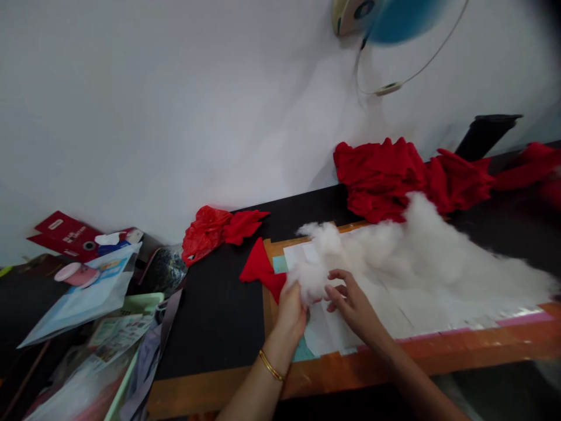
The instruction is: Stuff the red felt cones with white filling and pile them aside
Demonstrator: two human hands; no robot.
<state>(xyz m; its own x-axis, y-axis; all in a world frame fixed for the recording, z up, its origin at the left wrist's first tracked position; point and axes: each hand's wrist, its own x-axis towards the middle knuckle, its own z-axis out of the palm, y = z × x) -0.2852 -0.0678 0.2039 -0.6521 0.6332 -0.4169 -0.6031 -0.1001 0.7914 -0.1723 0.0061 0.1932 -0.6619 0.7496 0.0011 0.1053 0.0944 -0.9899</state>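
My left hand [293, 313] is closed on a red fabric piece [262, 266], whose wide end sticks out beyond the fingers to the left. A loose tuft of white fibre stuffing [309, 282] sits at the top of this hand, hiding most of the fingers. Just right of the tuft, my right hand [346, 298] has its fingers curved and apart, the tips close to the fibre; whether they touch it I cannot tell. Beyond the right hand a big heap of the same white stuffing [412, 251] spreads over white paper [324, 327] on the table.
Red fabric pieces [381, 175] are piled along the wall. A red plastic bag [205, 231] lies at the back left of the black table [214, 327]. A green basket [142, 302] with packets and a pink spool [78, 275] stand left. A blurred blue fan [403, 20] hangs above.
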